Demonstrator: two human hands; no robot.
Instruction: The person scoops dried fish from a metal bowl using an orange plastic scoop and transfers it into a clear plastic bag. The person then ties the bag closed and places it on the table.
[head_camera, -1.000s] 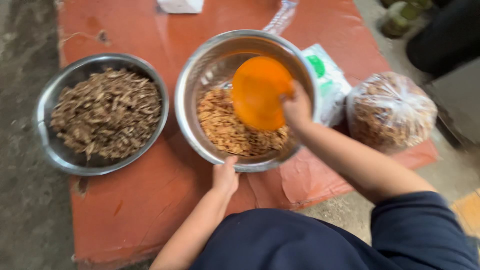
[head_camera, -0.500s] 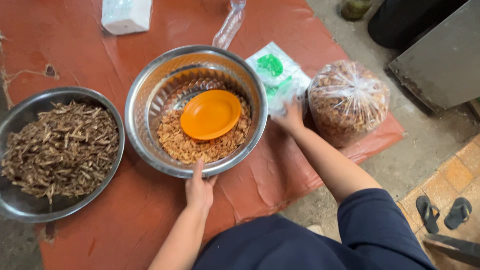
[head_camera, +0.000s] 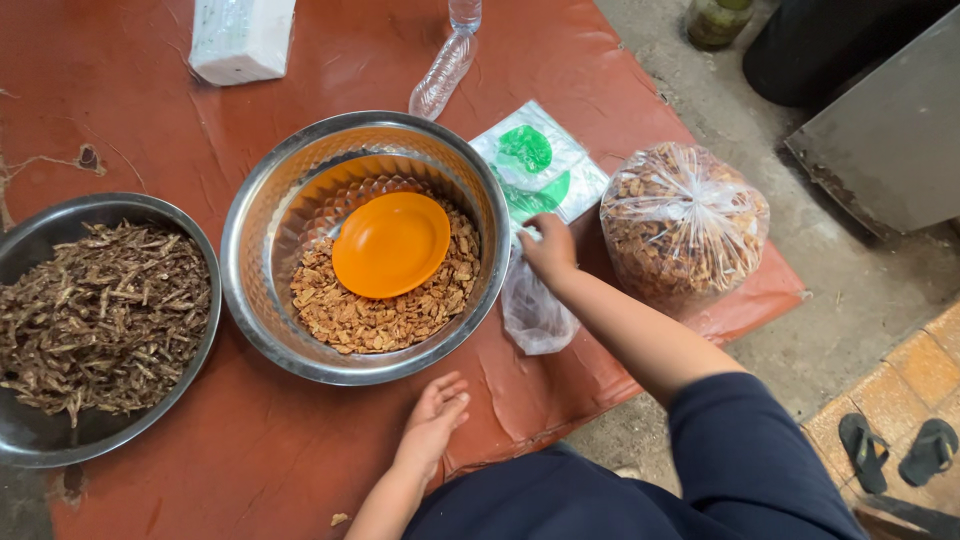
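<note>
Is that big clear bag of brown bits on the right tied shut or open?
Shut. The clear bag has its plastic gathered into a knot on top, and the brown pieces stay bunched inside it.

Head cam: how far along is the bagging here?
Done: the orange dish lies put down on the brown bits in the steel bowl; one tied clear bag beside it is full. In hand: the right hand pinches an empty clear bag at the bag pack; the left hand hovers empty. Left: that bag is unfilled, and the bowl holds plenty.
</note>
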